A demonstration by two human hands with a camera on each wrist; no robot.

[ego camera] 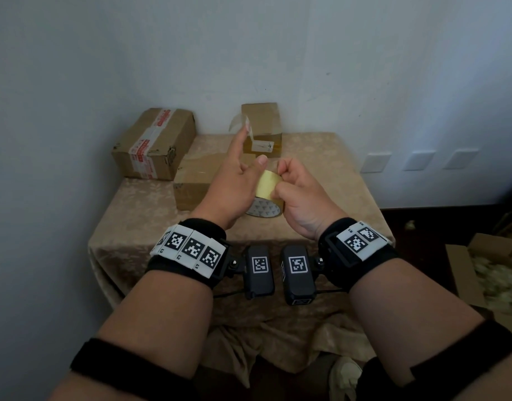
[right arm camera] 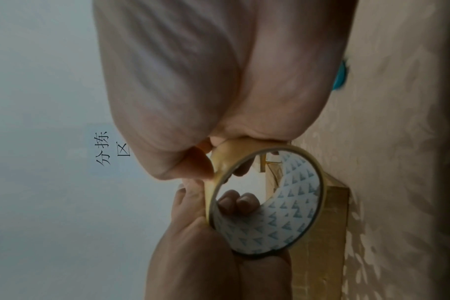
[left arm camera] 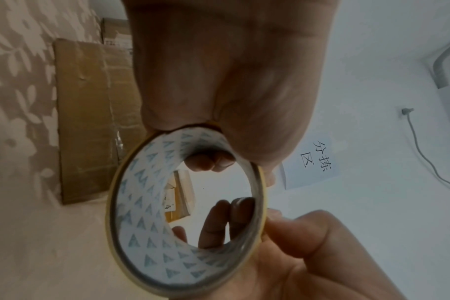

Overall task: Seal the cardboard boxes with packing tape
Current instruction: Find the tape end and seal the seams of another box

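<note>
I hold a roll of yellowish packing tape [ego camera: 267, 185] [left arm camera: 147, 203] [right arm camera: 283, 219] above the table between both hands. My left hand [ego camera: 237, 180] [left arm camera: 231, 71] [right arm camera: 206, 259] grips it with fingers curled into the white core. Its forefinger points up, and a scrap of clear tape [ego camera: 238, 125] sticks to the tip. My right hand [ego camera: 301, 192] [left arm camera: 321, 253] [right arm camera: 180, 81] pinches the roll's outer tape layer with thumb and curled fingers. A flat cardboard box [ego camera: 195, 183] [left arm camera: 85, 121] lies just behind the left hand. A small upright box [ego camera: 262, 123] stands at the back.
A bigger box [ego camera: 153, 143] sealed with red-and-white tape sits at the table's back left corner. The table [ego camera: 139, 227] has a beige patterned cloth and stands against white walls. An open carton [ego camera: 480, 270] with loose filler lies on the dark floor to the right.
</note>
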